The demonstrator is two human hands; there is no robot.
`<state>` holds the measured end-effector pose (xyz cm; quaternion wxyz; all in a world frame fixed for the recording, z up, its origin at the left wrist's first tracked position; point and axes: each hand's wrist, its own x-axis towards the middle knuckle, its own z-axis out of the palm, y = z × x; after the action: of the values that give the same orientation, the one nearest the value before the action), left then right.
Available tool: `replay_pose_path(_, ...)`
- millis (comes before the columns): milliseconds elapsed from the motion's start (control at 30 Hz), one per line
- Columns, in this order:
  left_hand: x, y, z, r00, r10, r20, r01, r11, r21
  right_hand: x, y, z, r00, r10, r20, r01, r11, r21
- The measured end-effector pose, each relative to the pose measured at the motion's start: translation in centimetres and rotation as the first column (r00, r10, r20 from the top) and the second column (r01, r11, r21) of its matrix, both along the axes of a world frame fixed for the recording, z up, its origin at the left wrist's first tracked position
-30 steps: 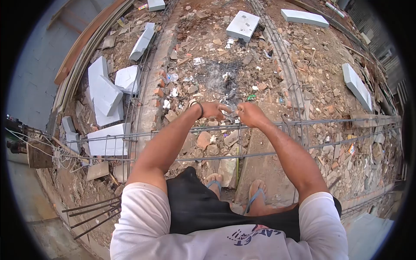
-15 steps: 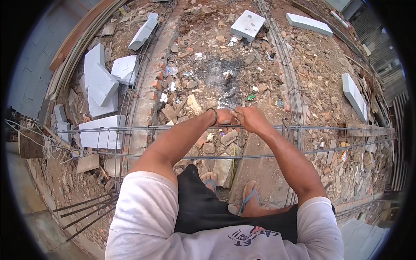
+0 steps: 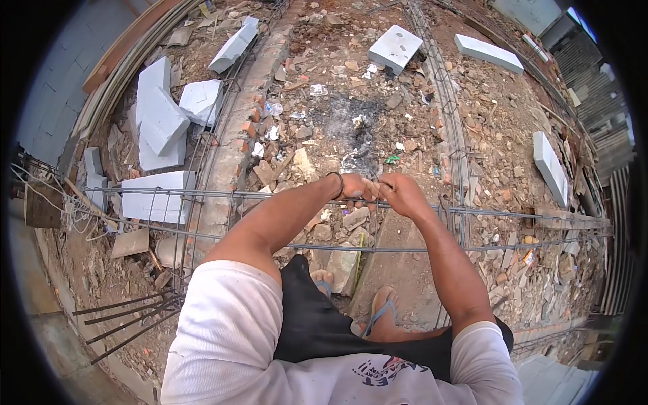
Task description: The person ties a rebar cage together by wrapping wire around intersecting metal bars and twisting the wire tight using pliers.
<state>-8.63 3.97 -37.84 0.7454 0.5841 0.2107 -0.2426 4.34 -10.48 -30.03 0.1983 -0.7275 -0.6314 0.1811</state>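
Note:
My left hand [image 3: 354, 187] and my right hand [image 3: 399, 192] meet at the far bar of a steel rebar cage [image 3: 283, 196] that runs across in front of me. The fingers of my left hand are curled at the bar, with a dark band around that wrist. Thumb and fingers of my right hand are pinched together, almost touching the left. Whatever lies between the fingertips is too small and hidden to name. The cage's nearer bar [image 3: 324, 248] passes below both forearms.
White lightweight blocks [image 3: 162, 125] lie at the left, with another block [image 3: 396, 48] at the back and one [image 3: 551, 169] at the right. Rubble [image 3: 503, 145] covers the ground. Rebar ends [image 3: 125, 317] stick out at lower left. A second rebar cage [image 3: 445, 94] runs away from me.
The view has tilted and shifted slightly. Both hands stay close together at the far bar, with my right fingers a little differently turned.

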Motion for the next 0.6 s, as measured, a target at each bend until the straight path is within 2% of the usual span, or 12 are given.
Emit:
replay_pose_path(67,0.0,-0.2,0.6,1.0,0.02,-0.001,-0.02,1.0,0.0,0.7,0.8,-0.5,0.999,0.037,-0.033,-0.039,0.998,-0.048)
replay_pose_path(167,0.2,-0.1,-0.3,0.998,0.053,-0.038,-0.054,0.998,-0.019,1.6,1.1,-1.9,0.998,0.038,-0.049,-0.036,0.999,0.041)
replay_pose_path(233,0.2,-0.3,0.2,0.998,0.059,-0.034,-0.059,0.998,0.006,2.1,0.7,-1.7,0.987,-0.16,-0.02,0.158,0.985,-0.072)
replay_pose_path(367,0.2,-0.3,0.0,0.998,0.055,0.013,-0.055,0.998,0.035,0.7,-1.4,0.6,0.96,-0.276,0.047,0.28,0.94,-0.194)
replay_pose_path(433,0.1,-0.6,-0.7,0.998,0.047,0.036,-0.049,0.998,0.03,-0.6,-2.3,1.8,0.995,-0.091,0.037,0.094,0.99,-0.108)
replay_pose_path(533,0.2,-0.7,-0.6,0.998,0.035,0.056,-0.04,0.996,0.086,0.4,-4.9,5.7,0.991,-0.108,0.074,0.113,0.992,-0.057)
replay_pose_path(567,0.1,-0.8,-0.7,0.996,0.036,0.084,-0.044,0.995,0.092,2.1,-6.5,5.5,0.954,-0.079,0.291,0.112,0.989,-0.101)
replay_pose_path(600,-0.1,-0.8,-0.7,0.993,0.039,0.113,-0.051,0.994,0.099,3.0,-8.2,6.0,0.914,-0.097,0.394,0.198,0.954,-0.223)
